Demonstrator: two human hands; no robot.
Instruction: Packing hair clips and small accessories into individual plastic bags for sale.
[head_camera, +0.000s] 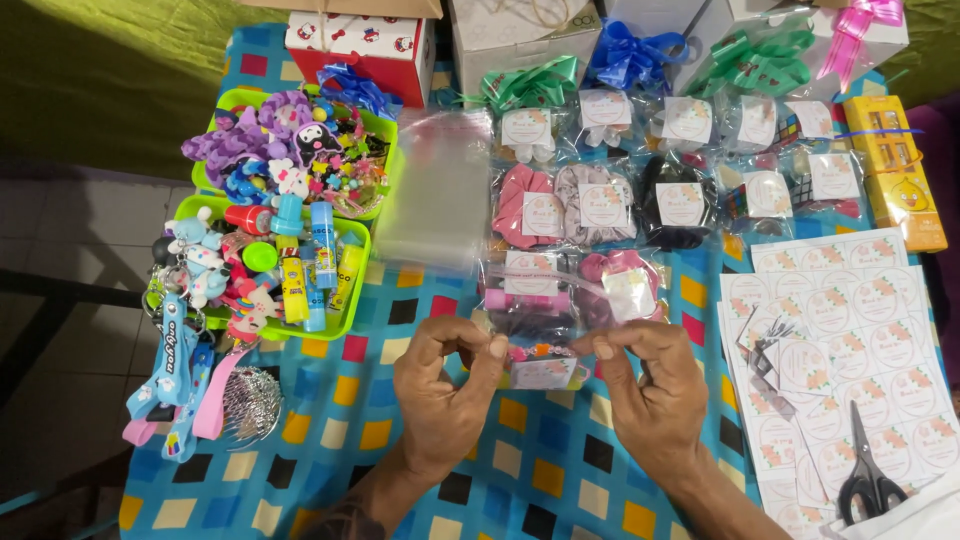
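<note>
Head view, left hand (443, 395) and right hand (648, 388) pinching a small clear bag (540, 345) between them, bag sitting just above the fingers, scissors (866, 476) lying right of the right hand, toy tray (352, 262) up left.

Two green trays (352, 300); one scissors (866, 470); roughly five ribbon bows (530, 80)

two bare hands show from the bottom edge, the left hand (440, 405) and the right hand (652, 395), each with a stretch of bare forearm behind it. no sleeve, ring, watch or glove shows on either. the left forearm (345, 512) carries a dark marking near the frame edge, possibly a tattoo, too dim to make out.
</note>
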